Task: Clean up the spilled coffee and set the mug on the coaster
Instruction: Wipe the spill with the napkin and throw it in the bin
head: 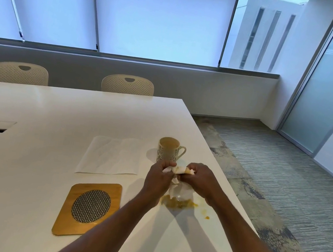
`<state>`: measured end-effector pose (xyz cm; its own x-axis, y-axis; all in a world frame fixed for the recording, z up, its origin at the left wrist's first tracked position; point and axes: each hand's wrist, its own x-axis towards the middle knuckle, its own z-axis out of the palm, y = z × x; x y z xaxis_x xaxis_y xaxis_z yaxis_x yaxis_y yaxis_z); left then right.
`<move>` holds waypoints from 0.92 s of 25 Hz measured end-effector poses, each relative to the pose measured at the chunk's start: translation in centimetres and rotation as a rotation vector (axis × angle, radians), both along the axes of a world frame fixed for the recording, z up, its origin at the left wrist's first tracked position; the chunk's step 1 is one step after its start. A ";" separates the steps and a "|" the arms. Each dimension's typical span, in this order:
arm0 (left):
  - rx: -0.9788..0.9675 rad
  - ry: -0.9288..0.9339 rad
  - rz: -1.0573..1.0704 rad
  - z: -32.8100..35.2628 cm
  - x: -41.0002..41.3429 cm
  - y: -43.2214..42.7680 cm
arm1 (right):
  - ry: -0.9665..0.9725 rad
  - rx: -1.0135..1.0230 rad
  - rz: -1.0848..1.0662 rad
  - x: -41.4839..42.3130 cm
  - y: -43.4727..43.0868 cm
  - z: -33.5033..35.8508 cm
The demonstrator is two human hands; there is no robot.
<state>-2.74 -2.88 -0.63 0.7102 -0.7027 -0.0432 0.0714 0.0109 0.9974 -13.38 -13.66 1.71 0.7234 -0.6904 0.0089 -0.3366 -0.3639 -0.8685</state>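
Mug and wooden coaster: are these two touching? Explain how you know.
Apart. The head view shows the mug standing on the table, with bare white surface between it and the coaster.

Single head-worn, wide-angle view, sited above the near edge of the white table (57, 111). It faces forward and down toward the windows (154, 18). The near tabletop is close, the far chairs (127, 84) well off.
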 end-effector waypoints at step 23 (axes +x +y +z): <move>0.494 -0.752 -0.236 -1.3 4.0 3.6 | 0.342 -0.738 0.341 2.6 4.7 -4.5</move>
